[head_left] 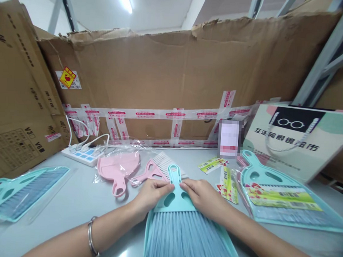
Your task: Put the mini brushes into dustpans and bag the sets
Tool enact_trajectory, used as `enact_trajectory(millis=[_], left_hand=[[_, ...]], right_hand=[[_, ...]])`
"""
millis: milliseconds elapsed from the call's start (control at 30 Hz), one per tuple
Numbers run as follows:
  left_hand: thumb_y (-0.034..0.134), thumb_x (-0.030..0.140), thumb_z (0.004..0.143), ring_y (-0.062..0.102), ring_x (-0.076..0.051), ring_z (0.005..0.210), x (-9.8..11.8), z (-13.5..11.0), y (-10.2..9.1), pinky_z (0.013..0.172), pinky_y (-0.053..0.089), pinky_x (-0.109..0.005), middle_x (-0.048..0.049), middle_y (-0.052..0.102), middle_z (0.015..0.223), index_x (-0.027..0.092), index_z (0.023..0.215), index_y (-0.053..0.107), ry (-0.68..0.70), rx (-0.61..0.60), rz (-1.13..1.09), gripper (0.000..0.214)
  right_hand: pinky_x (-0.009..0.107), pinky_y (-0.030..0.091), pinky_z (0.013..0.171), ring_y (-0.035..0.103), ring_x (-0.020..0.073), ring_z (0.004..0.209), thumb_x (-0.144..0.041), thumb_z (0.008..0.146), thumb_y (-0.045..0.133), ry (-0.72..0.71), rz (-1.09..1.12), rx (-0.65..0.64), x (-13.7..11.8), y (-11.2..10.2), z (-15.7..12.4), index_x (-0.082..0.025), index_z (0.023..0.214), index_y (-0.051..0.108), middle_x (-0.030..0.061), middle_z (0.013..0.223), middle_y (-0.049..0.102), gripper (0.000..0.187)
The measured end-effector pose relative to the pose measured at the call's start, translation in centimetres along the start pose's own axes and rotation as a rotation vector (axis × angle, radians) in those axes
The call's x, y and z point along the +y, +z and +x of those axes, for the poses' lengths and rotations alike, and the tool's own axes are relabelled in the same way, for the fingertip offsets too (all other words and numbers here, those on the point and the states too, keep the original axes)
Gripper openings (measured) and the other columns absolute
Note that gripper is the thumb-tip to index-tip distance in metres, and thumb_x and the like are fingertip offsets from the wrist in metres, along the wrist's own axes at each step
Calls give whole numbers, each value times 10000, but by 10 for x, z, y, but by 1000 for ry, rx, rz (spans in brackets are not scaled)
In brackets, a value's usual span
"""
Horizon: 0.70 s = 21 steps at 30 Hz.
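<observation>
A teal mini broom [176, 200] lies bristles toward me in a matching teal dustpan [150, 239] at the table's near middle. My left hand [151, 195] pinches the left side of the broom's handle, fingers closed on it. My right hand [203, 196] grips the right side of the same handle, fingers curled. A metal bracelet [92, 238] circles my left wrist.
A pink dustpan [118, 168] and pink broom [154, 168] lie behind my hands. A bagged teal set [19, 194] sits at left, a labelled teal set [283, 199] at right. Paper labels [229, 182], a power strip [82, 154], a paper bag [298, 140] and cardboard walls [174, 78] surround the table.
</observation>
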<state>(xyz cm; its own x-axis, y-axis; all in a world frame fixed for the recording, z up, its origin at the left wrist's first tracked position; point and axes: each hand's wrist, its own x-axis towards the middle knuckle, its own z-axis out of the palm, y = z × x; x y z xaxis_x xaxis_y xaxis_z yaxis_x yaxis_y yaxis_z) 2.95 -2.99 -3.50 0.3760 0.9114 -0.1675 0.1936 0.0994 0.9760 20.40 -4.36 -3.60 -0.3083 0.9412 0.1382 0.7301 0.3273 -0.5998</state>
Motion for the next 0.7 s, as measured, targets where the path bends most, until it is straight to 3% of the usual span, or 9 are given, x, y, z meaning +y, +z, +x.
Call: enact_trajectory(millis=[233,433,500,600,700], left_hand=[[605,478,644,291,-79,534,0,2,1,528,221,-244,43,353,508,138,510,537,62,-10,86,373],[577,469,690,332,-92,550,-2,4,0,537,251,-247,34,391,516,145,535,540,92,20,130,361],[568,449,715,389,-104,586,-1,3,0,565,290,-245,20,467,566,142,600,580,90,8,136,328],[605,418,709,499,-142,734,1,1,-1,669,367,-252,-28,604,801,141,823,636,81,-98,122,301],[649,395,683,540,-185,873,2,-1,0,763,397,-277,-64,622,987,145,980,618,74,-164,86,389]], right_hand=[[262,335,599,555,168,626,-322,876,334,18,-16,-4,-4,0,-2,-197,632,553,31,641,618,351],[261,341,585,514,147,606,-352,859,372,2,139,24,1,1,2,-183,619,573,13,618,599,356],[253,339,567,488,133,587,-370,847,392,6,180,-8,3,1,5,-172,610,572,-2,587,566,357],[246,335,546,474,121,572,-385,836,407,4,195,-91,5,-4,8,-161,606,570,-12,571,538,360],[258,386,578,543,150,639,-422,831,412,8,246,-94,11,-20,9,-164,683,612,11,662,616,358]])
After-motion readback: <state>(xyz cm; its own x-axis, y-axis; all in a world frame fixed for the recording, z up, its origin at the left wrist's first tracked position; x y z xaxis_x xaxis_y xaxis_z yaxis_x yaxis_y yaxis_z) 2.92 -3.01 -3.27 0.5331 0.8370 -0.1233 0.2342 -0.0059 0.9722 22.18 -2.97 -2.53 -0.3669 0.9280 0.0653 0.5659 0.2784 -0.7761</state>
